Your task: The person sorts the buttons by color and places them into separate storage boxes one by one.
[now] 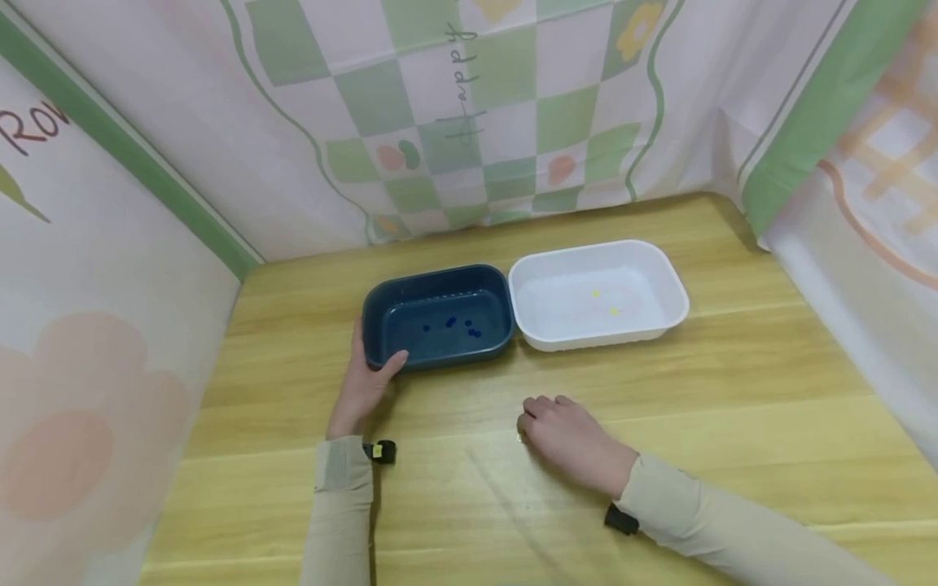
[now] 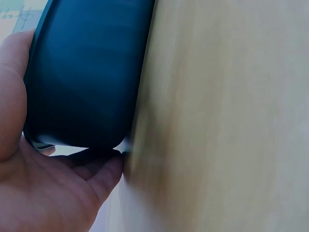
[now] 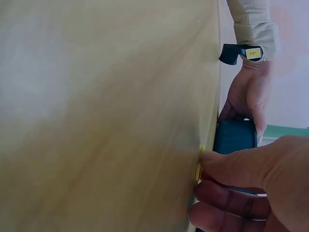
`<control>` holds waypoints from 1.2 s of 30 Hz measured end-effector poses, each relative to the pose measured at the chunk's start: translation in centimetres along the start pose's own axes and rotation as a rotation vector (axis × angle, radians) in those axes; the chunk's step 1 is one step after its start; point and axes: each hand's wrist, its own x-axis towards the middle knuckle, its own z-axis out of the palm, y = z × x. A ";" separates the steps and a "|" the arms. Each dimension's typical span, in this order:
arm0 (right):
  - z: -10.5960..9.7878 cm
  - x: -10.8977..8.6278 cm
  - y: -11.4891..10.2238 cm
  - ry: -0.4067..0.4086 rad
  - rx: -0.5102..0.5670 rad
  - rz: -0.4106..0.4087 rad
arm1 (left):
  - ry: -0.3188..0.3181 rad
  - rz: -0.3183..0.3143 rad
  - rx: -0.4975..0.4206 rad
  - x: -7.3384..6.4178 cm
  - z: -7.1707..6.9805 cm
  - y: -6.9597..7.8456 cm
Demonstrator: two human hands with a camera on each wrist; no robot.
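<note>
My left hand grips the dark blue rectangular tray at its near left corner. The thumb lies over the rim, and the fingers wrap the outer end wall, as the left wrist view shows. Several small dark blue pieces lie on that tray's floor. Low over the table in front of the trays, my right hand has its fingers curled downward. Thumb and fingertips pinch a small yellow piece right at the tabletop; its shape is mostly hidden.
A white rectangular tray stands against the blue tray's right end, with two tiny yellow pieces inside. Behind both trays hangs a green-and-white checked cloth. Printed cloth also borders the wooden table at left and right.
</note>
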 end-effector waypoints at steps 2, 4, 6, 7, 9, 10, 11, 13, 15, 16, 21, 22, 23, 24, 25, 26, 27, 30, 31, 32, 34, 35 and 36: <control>-0.1 0.1 0.1 -0.001 -0.007 0.001 | -0.002 0.004 0.008 0.0 0.0 0.0; -0.2 0.1 0.1 -0.003 -0.017 -0.010 | -0.005 0.005 0.014 0.0 -0.1 0.0; -0.3 0.1 0.2 -0.004 -0.024 -0.021 | -0.007 0.008 0.014 0.1 -0.1 0.0; -0.3 0.1 0.2 -0.008 -0.028 -0.023 | -0.008 0.009 0.015 0.1 -0.2 -0.1; -0.4 0.1 0.3 -0.013 -0.034 -0.019 | -0.010 0.014 0.015 0.2 -0.2 -0.1; -0.4 0.2 0.3 -0.016 -0.035 -0.012 | -0.009 0.015 0.017 0.2 -0.2 -0.1; -0.4 0.2 0.4 -0.020 -0.036 -0.002 | -0.009 0.017 0.018 0.2 -0.2 -0.1; -0.4 0.2 0.4 -0.029 -0.041 0.016 | -0.005 0.019 0.023 0.2 -0.2 0.0; -0.4 0.2 0.4 -0.037 -0.045 0.029 | -0.003 0.016 0.025 0.2 -0.2 0.1; -0.4 0.2 0.4 -0.042 -0.050 0.031 | -0.003 0.014 0.027 0.2 -0.2 0.2; -0.7 0.4 0.2 -0.051 -0.086 0.005 | -0.005 0.010 0.025 0.3 -0.3 0.2; -0.7 0.4 0.2 -0.048 -0.096 -0.002 | -0.003 0.010 0.020 0.3 -0.3 0.2; -0.7 0.5 0.2 -0.047 -0.102 -0.008 | -0.002 0.010 0.015 0.3 -0.2 0.2; -0.8 0.5 0.1 -0.045 -0.110 -0.012 | -0.002 0.010 0.011 0.4 -0.2 0.2; -0.8 0.6 0.1 -0.044 -0.118 -0.019 | -0.003 0.013 0.009 0.4 -0.2 0.2; -0.8 0.6 0.1 -0.043 -0.127 -0.025 | -0.002 0.013 0.009 0.4 -0.2 0.2; -0.8 0.6 0.0 -0.043 -0.136 -0.030 | -0.003 0.012 0.011 0.4 -0.2 0.2; -0.7 0.7 0.0 -0.044 -0.162 -0.044 | -0.003 0.010 0.016 0.3 -0.2 0.2; -0.6 0.7 0.0 -0.044 -0.170 -0.047 | -0.003 0.011 0.018 0.3 -0.2 0.1; -0.6 0.8 -0.1 -0.043 -0.178 -0.048 | -0.001 0.009 0.015 0.4 -0.2 0.1; -0.5 0.8 -0.1 -0.042 -0.190 -0.053 | -0.001 0.014 0.015 0.4 -0.2 0.0; -0.5 0.9 -0.1 -0.044 -0.195 -0.055 | -0.002 0.016 0.014 0.4 -0.2 0.0; -0.5 0.9 -0.1 -0.044 -0.197 -0.058 | -0.004 0.018 0.016 0.3 -0.2 0.0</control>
